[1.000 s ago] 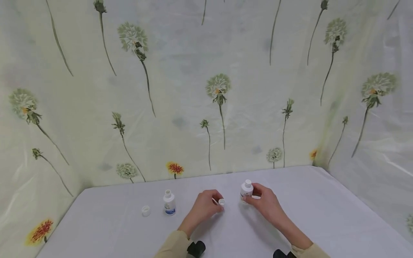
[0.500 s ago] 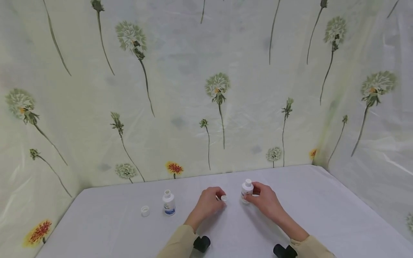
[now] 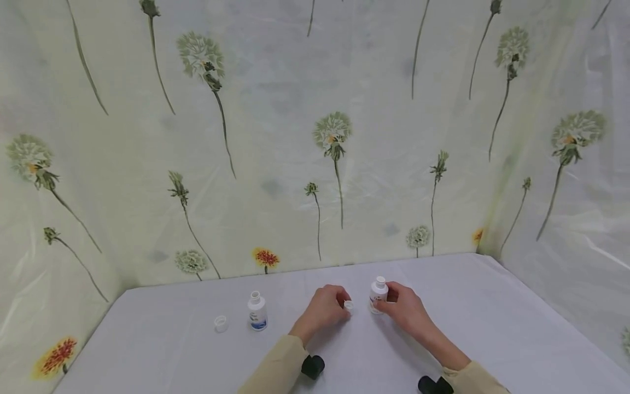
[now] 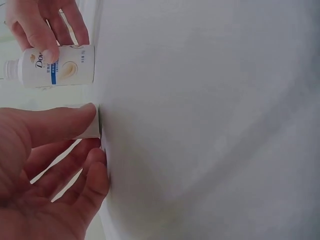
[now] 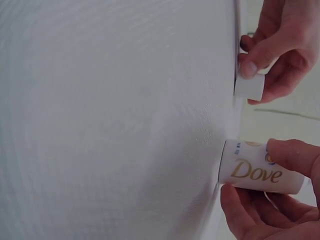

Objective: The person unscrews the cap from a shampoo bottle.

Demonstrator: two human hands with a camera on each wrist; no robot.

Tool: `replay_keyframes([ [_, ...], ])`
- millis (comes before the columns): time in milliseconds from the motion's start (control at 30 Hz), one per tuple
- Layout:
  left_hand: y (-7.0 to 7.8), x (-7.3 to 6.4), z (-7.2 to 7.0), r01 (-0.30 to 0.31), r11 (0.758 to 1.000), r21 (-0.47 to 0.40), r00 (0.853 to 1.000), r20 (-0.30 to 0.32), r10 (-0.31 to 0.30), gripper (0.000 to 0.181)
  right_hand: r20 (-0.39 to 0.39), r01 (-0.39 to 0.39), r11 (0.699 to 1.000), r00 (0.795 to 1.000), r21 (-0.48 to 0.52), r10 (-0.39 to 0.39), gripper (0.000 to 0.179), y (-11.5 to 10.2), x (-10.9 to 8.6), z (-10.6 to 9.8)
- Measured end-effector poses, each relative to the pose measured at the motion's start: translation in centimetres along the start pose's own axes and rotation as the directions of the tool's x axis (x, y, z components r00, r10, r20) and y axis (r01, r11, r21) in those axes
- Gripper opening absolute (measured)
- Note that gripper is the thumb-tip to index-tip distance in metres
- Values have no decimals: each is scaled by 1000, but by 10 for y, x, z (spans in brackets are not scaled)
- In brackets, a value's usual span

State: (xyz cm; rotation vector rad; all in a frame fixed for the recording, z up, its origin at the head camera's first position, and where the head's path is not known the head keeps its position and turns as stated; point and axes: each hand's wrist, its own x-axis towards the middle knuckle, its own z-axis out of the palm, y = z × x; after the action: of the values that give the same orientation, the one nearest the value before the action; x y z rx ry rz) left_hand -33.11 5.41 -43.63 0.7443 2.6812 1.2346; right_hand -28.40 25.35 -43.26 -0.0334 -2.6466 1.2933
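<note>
My left hand (image 3: 325, 309) pinches a small white bottle cap (image 3: 348, 306) between thumb and fingers, low at the table surface. In the right wrist view the cap (image 5: 250, 87) shows its plain side under the thumb. Just right of it, my right hand (image 3: 404, 311) grips a white Dove bottle (image 3: 378, 295) by its body. That bottle stands upright with its neck uncovered. Its label with a blue stripe faces the left wrist camera, where the bottle (image 4: 75, 70) appears sideways. A short gap separates cap and bottle.
Left of my hands a second white bottle (image 3: 257, 312) with a blue label stands uncapped. Beside it lies another white cap (image 3: 221, 323), hollow side up. All rest on a white-covered table (image 3: 162, 350), backed by a dandelion-print curtain (image 3: 275, 137).
My left hand has moved right with the cap, closer to the bottle, and now has it at the table. The bottle in my right hand has shifted slightly right and down.
</note>
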Motion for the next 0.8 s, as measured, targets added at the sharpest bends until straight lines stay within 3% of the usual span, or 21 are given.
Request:
replay_keyframes([
  [500, 0, 1, 4, -25, 1000, -7, 999, -35, 25, 20, 24, 11, 999, 1000, -33, -11, 47, 2, 5, -1],
  [800, -6, -2, 4, -9, 1000, -21, 999, -45, 8, 23, 28, -48, 999, 998, -16, 48, 52, 7, -5, -5],
])
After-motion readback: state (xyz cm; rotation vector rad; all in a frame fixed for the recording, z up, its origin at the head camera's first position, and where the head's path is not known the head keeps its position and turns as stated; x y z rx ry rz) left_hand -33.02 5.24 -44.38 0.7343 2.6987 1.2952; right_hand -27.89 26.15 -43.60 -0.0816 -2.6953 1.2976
